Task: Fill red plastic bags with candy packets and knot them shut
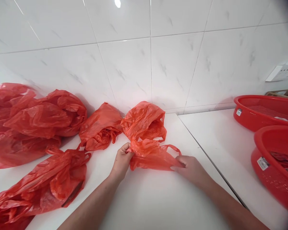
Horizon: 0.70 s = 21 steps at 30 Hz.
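A thin red plastic bag [153,156] is stretched sideways between my two hands, just above the white tabletop. My left hand [122,159] pinches its left edge between thumb and fingers. At the other end, my right hand [190,167] grips the bag's right side, close to a loop handle that sticks up. Right behind it sits another crumpled red plastic bag [144,119], which it appears to touch. A further bunched red bag [100,124] lies to the left of that one, against the wall side.
More crumpled red bags [40,115] are heaped at the far left, and a long red bag [55,182] lies in front of them. Two red plastic baskets [261,156] stand at the right, beyond a seam in the white table [213,131]. Behind rises a tiled wall [172,70] with a socket [282,72].
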{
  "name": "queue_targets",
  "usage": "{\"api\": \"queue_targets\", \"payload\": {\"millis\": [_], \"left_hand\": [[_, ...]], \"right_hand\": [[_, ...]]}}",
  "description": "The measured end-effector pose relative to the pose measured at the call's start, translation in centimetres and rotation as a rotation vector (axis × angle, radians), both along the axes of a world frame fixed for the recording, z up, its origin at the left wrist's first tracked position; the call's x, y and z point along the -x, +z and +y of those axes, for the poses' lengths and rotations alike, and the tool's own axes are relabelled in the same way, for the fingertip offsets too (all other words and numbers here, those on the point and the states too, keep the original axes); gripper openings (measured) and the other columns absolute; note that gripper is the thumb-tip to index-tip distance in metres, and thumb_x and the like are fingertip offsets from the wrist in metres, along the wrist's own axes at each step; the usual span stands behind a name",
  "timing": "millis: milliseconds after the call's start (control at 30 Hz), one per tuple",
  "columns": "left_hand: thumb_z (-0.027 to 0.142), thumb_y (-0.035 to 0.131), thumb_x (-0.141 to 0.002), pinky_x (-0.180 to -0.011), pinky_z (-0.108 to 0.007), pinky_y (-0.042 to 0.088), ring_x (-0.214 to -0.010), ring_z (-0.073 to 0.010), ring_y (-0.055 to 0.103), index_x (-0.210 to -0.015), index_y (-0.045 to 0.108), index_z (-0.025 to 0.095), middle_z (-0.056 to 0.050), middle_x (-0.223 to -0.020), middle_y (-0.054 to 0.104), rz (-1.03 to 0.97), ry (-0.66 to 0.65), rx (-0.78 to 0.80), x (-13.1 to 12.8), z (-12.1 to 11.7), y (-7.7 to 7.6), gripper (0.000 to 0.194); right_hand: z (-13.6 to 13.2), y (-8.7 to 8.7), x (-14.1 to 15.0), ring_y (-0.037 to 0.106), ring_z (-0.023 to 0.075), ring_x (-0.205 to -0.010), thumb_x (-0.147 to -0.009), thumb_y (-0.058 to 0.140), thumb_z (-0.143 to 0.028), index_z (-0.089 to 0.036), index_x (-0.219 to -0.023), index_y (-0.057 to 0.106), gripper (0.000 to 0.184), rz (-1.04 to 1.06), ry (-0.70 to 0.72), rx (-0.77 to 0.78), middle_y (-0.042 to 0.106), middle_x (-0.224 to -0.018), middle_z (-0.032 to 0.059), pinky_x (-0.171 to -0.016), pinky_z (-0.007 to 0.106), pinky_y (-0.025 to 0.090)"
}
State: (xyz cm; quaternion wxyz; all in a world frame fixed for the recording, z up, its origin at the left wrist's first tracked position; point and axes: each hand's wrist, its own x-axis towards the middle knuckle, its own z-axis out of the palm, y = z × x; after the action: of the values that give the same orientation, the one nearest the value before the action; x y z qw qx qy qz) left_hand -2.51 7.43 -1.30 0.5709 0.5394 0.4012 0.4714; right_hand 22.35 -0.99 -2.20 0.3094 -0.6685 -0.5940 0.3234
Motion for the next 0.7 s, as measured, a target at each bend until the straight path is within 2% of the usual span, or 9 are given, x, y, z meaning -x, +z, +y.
{"api": "queue_targets", "payload": {"millis": [100,167,267,367,467,567,633,700], "left_hand": [[0.028,0.061,-0.078,-0.05,-0.018,0.04,-0.05,-0.0074,0.05,-0.076,0.053,0.02,0.006,-0.061,0.056,-0.1,-0.02,0.032,0.7,0.2,0.3,0.011],[0.03,0.065,-0.076,-0.051,-0.02,0.042,-0.049,-0.0079,0.05,-0.076,0.053,0.02,0.006,-0.061,0.056,-0.137,-0.041,0.044,0.8,0.2,0.6,0.016],[0.031,0.072,-0.071,-0.059,-0.022,0.045,-0.057,-0.0091,0.054,-0.076,0.056,0.018,0.004,-0.065,0.059,-0.182,-0.136,0.036,0.8,-0.1,1.1,0.021],[0.027,0.071,-0.074,-0.064,-0.022,0.044,-0.064,-0.0092,0.054,-0.076,0.059,0.017,0.002,-0.071,0.058,-0.159,-0.32,-0.004,0.6,-0.7,1.7,0.015],[0.017,0.065,-0.077,-0.065,-0.023,0.044,-0.067,-0.0094,0.053,-0.074,0.062,0.018,0.002,-0.077,0.052,-0.024,-0.42,-0.077,0.1,-1.5,1.7,0.005],[0.004,0.056,-0.073,-0.063,-0.022,0.044,-0.07,-0.0105,0.054,-0.069,0.062,0.018,0.0,-0.081,0.049,0.204,-0.422,-0.227,-0.6,-2.3,1.2,0.017],[-0.001,0.049,-0.071,-0.064,-0.023,0.045,-0.074,-0.0126,0.055,-0.067,0.064,0.019,-0.002,-0.084,0.052,0.382,-0.421,-0.388,-1.1,-2.8,0.9,0.025],[-0.002,0.047,-0.071,-0.073,-0.027,0.047,-0.087,-0.0166,0.057,-0.07,0.066,0.021,-0.005,-0.095,0.058,0.543,-0.436,-0.562,-1.6,-3.3,0.9,0.03]], "right_hand": [[-0.1,0.3,-1.3,0.055,0.0142,-0.072,-0.077,0.051,-0.03,-0.022,-0.067,0.054,0.013,-0.054,0.003,-0.133,0.055,-0.081,-0.0013,-0.06,0.023,0.041],[0.0,0.4,-2.3,0.057,0.0151,-0.08,-0.078,0.049,-0.029,-0.023,-0.073,0.058,0.012,-0.071,-0.027,-0.227,0.057,-0.094,0.0004,-0.064,0.024,0.043],[0.3,0.4,-3.7,0.058,0.0161,-0.081,-0.078,0.049,-0.028,-0.024,-0.076,0.06,0.012,-0.094,-0.187,-0.317,0.059,-0.098,0.001,-0.065,0.026,0.044],[0.4,0.4,-4.8,0.059,0.0171,-0.089,-0.075,0.05,-0.025,-0.026,-0.082,0.063,0.014,-0.034,-0.37,-0.383,0.061,-0.105,0.0002,-0.072,0.027,0.046],[0.5,0.4,-5.5,0.057,0.0186,-0.102,-0.077,0.053,-0.029,-0.029,-0.098,0.064,0.024,0.077,-0.504,-0.406,0.059,-0.117,-0.0003,-0.081,0.029,0.045],[0.5,0.5,-5.8,0.059,0.019,-0.098,-0.078,0.055,-0.037,-0.03,-0.114,0.056,0.036,0.197,-0.608,-0.362,0.059,-0.118,0.0013,-0.078,0.031,0.046],[0.3,0.8,-5.8,0.059,0.0177,-0.086,-0.082,0.051,-0.039,-0.027,-0.105,0.058,0.027,0.204,-0.608,-0.346,0.063,-0.104,0.0015,-0.072,0.03,0.046],[-0.1,1.1,-5.3,0.055,0.0159,-0.074,-0.084,0.047,-0.039,-0.023,-0.085,0.058,0.019,0.101,-0.587,-0.411,0.061,-0.085,0.0007,-0.066,0.028,0.043]]}}
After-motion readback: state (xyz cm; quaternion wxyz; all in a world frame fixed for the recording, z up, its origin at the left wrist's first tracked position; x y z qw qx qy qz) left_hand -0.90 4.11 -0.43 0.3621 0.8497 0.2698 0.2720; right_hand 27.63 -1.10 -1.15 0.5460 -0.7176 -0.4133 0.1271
